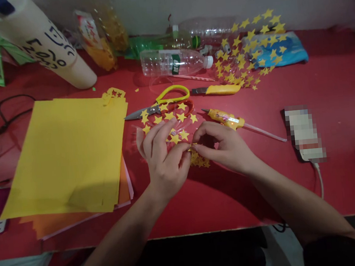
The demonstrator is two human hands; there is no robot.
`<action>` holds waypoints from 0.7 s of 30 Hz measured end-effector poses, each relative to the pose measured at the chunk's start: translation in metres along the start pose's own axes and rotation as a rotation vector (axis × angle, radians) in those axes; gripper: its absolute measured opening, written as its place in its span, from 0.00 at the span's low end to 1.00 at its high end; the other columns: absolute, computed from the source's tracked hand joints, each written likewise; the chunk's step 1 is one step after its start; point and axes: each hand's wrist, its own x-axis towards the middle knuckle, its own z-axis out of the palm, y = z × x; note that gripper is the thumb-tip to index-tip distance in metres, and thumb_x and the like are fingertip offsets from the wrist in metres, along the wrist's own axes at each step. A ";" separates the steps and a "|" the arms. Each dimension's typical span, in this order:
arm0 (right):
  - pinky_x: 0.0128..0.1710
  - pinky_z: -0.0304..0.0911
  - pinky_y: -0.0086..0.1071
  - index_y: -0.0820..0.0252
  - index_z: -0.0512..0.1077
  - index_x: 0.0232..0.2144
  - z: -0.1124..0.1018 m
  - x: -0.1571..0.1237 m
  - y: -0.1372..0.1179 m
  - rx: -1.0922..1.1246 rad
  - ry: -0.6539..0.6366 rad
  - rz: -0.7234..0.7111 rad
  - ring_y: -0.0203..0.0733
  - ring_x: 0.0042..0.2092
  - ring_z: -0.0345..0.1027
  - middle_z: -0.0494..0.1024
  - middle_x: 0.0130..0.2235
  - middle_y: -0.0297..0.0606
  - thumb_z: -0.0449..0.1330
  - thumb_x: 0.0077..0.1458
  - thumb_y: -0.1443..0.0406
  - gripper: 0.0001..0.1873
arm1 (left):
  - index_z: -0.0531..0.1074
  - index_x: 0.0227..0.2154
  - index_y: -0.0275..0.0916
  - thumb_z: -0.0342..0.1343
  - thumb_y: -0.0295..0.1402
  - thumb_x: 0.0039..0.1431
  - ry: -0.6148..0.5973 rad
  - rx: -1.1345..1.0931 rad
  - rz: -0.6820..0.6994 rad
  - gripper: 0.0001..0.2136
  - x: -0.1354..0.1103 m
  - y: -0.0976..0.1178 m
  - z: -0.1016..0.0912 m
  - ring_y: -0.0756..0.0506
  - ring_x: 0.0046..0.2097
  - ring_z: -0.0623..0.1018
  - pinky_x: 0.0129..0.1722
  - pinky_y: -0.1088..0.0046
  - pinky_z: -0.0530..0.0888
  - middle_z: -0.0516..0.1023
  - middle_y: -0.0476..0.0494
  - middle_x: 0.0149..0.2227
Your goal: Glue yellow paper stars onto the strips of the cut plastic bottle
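My left hand (164, 163) and my right hand (224, 147) meet in front of me, thumbs and forefingers pinched together on a small yellow paper star (192, 147), mostly covered by the fingertips. Just below them lies a small pile of loose yellow stars (200, 161). Behind my left fingers is a clear plastic piece with yellow stars (181, 117) stuck on it, partly hidden by that hand. Scissors (172, 93) with yellow and red handles lie beyond it. A yellow glue gun (226, 118) with a clear glue stick rests past my right hand.
Left is a stack of yellow paper (70, 154) over orange sheets. Behind are a yellow utility knife (223, 89), a clear bottle (165, 63), a second star-covered clear piece (240, 67) and a tall cup (48, 49). A phone (303, 132) with a cable lies right.
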 end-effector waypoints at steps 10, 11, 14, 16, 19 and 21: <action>0.27 0.56 0.26 0.59 0.66 0.27 0.003 0.000 0.001 0.012 0.019 0.002 0.30 0.28 0.60 0.68 0.27 0.30 0.57 0.52 0.65 0.04 | 0.71 0.24 0.41 0.56 0.24 0.48 -0.006 0.020 -0.019 0.05 0.001 0.001 -0.001 0.39 0.54 0.68 0.60 0.48 0.53 0.71 0.43 0.51; 0.27 0.56 0.26 0.59 0.66 0.27 0.002 0.000 0.000 0.014 0.023 0.002 0.30 0.28 0.60 0.68 0.27 0.30 0.58 0.52 0.65 0.05 | 0.71 0.24 0.41 0.56 0.24 0.49 0.002 0.024 -0.017 0.05 0.002 0.001 -0.001 0.40 0.54 0.68 0.60 0.48 0.53 0.71 0.43 0.51; 0.25 0.55 0.26 0.59 0.66 0.27 0.000 0.000 -0.002 0.032 0.070 0.004 0.30 0.27 0.60 0.68 0.27 0.30 0.58 0.53 0.64 0.05 | 0.72 0.25 0.42 0.56 0.25 0.49 0.012 0.032 -0.014 0.05 0.003 0.000 -0.003 0.39 0.54 0.68 0.59 0.48 0.54 0.71 0.44 0.51; 0.24 0.53 0.26 0.59 0.67 0.27 -0.003 0.000 -0.004 0.046 0.114 0.012 0.29 0.26 0.58 0.68 0.27 0.30 0.57 0.53 0.64 0.05 | 0.72 0.26 0.43 0.57 0.26 0.49 0.001 0.051 -0.005 0.04 0.003 -0.001 -0.004 0.39 0.55 0.68 0.60 0.48 0.54 0.71 0.43 0.52; 0.24 0.53 0.26 0.59 0.66 0.26 -0.006 -0.001 -0.005 0.056 0.165 0.036 0.29 0.25 0.57 0.67 0.25 0.29 0.57 0.53 0.63 0.06 | 0.72 0.27 0.42 0.58 0.28 0.49 -0.008 0.090 0.026 0.03 0.004 -0.003 -0.007 0.38 0.55 0.67 0.60 0.47 0.53 0.70 0.42 0.52; 0.25 0.54 0.27 0.58 0.66 0.26 -0.008 -0.001 -0.005 0.056 0.187 0.053 0.29 0.25 0.58 0.67 0.25 0.29 0.57 0.53 0.63 0.07 | 0.72 0.27 0.42 0.59 0.29 0.49 -0.016 0.096 0.020 0.02 0.004 -0.003 -0.008 0.37 0.56 0.67 0.60 0.46 0.52 0.70 0.42 0.53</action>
